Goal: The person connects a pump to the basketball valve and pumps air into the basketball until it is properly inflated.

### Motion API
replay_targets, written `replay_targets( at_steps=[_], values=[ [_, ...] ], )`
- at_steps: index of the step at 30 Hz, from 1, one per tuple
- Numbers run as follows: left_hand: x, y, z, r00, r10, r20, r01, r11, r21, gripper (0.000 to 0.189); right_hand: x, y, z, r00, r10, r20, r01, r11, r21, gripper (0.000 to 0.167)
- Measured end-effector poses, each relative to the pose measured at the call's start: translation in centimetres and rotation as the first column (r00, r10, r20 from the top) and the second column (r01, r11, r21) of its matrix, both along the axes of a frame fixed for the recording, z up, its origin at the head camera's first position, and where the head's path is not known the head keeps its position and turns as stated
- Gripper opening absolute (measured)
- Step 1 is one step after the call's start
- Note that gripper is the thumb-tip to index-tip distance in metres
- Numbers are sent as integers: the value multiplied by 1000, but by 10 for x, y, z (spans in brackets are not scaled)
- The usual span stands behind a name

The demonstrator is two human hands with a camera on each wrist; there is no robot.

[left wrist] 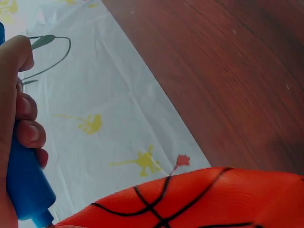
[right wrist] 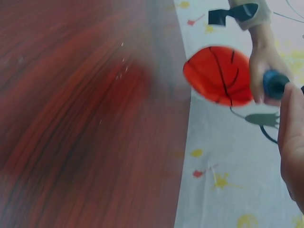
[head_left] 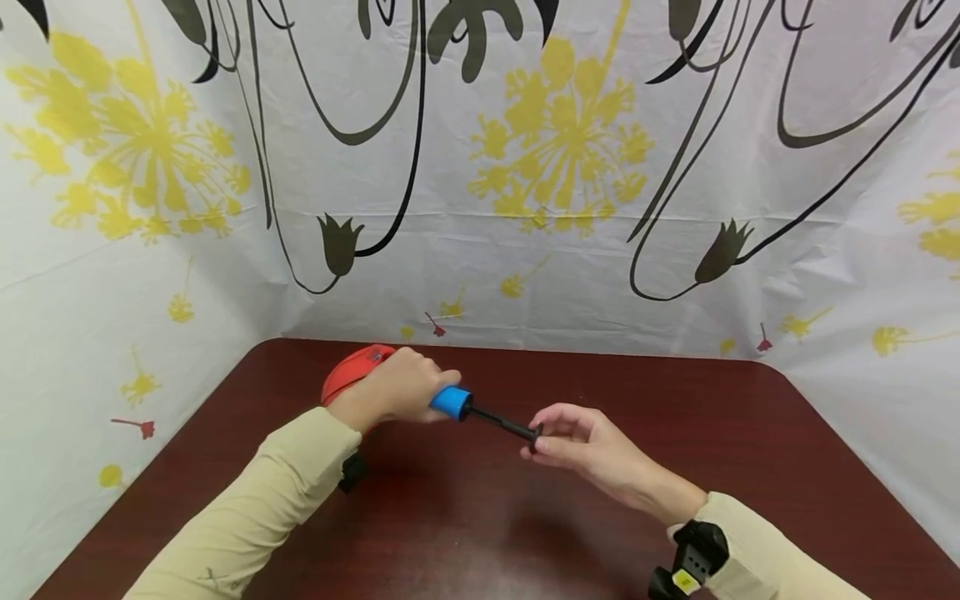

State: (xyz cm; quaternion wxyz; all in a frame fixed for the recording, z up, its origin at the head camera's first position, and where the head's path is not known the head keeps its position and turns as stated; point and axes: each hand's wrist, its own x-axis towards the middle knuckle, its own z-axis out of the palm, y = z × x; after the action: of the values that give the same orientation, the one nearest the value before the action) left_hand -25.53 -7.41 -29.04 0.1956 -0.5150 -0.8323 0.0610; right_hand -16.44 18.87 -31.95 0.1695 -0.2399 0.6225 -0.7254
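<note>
We see two hands, and both of them are holding something. The left hand (head_left: 405, 387) is wrapped around the blue tube (head_left: 452, 402) of a pump. The right hand (head_left: 592, 450) pinches the small black handle (head_left: 536, 437) with its thumb and fingers. Between the hands we see a thin black rod (head_left: 498, 421). One end of the rod goes into the blue tube, and a long piece of it sticks out to the handle. We cannot see inside the tube.

The pump is up in the air, tilted down toward the right hand. Its other end has a little blue tip (left wrist: 42, 218), and right there we see a red ball (left wrist: 190, 199) with black lines. The tip and the ball meet at the edge of the left wrist view, so we cannot tell if the tip goes into it. The ball is a squashed, long shape, just beside the left hand.

Both arms have tan sleeves (head_left: 247, 500), and a black gadget (head_left: 693, 558) sits on the right wrist. Under the hands is a shiny, dark red-brown surface (head_left: 465, 517). Around it hangs a white sheet (head_left: 457, 275) with yellow, gray and red flowers.
</note>
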Motion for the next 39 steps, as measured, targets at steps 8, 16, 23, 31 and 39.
replay_targets(
  at_steps=[8,16,23,31,39],
  values=[
    [1,-10,14,981,132,139,-117,987,-113,28,1,21,-2,982,141,-127,-149,987,-54,23],
    [8,18,14,989,77,126,-55,984,-169,24,-24,-10,-15,918,137,-372,-139,990,23,14],
    [13,27,13,989,4,145,8,997,-81,24,-25,-16,-7,939,110,-326,-112,994,12,12],
    [13,8,5,989,15,149,-11,1000,-28,24,-3,20,0,919,250,-305,-270,963,-24,12],
    [13,12,-3,979,-7,206,-2,999,44,23,-28,-23,5,780,149,-608,-33,980,197,13]
  ],
)
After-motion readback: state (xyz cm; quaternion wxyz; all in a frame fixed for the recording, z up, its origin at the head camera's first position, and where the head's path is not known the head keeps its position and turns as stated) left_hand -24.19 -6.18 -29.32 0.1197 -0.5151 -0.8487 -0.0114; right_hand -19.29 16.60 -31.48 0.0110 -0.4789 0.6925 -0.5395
